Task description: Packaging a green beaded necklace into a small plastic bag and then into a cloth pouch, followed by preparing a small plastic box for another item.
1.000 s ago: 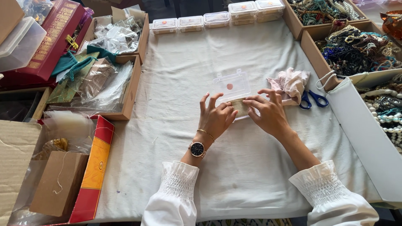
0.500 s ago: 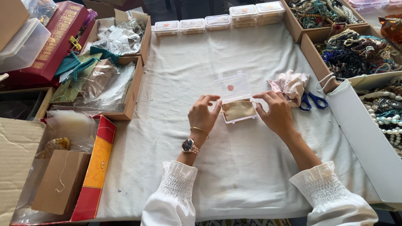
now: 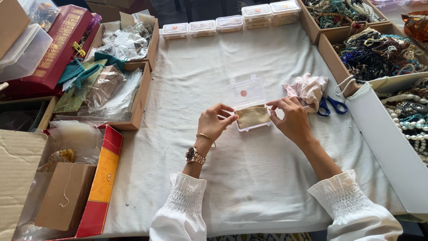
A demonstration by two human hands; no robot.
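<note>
White cloth covers the tabletop (image 3: 249, 187), and at its middle both hands frame a small clear plastic case (image 3: 249, 107) lying open.

The left hand (image 3: 213, 125) pinches the case's left edge between thumb and fingertips, and the right hand (image 3: 292, 118) does the same at the right edge, so both are grasping the case, neither clenched nor released. A tan fabric pad (image 3: 253, 117) fills the base, and the hinged lid (image 3: 244, 93) stands tilted back on the far side. This looks like the step of seating the pad before closing; the next move would seem to call for bringing the lid down squarely over the base while one hand steadies it. Blue-handled scissors (image 3: 331, 105) and a crumpled pink cloth (image 3: 307, 89) lie just right of the hands; a row of shut cases (image 3: 229, 22) lines the far edge.
</note>
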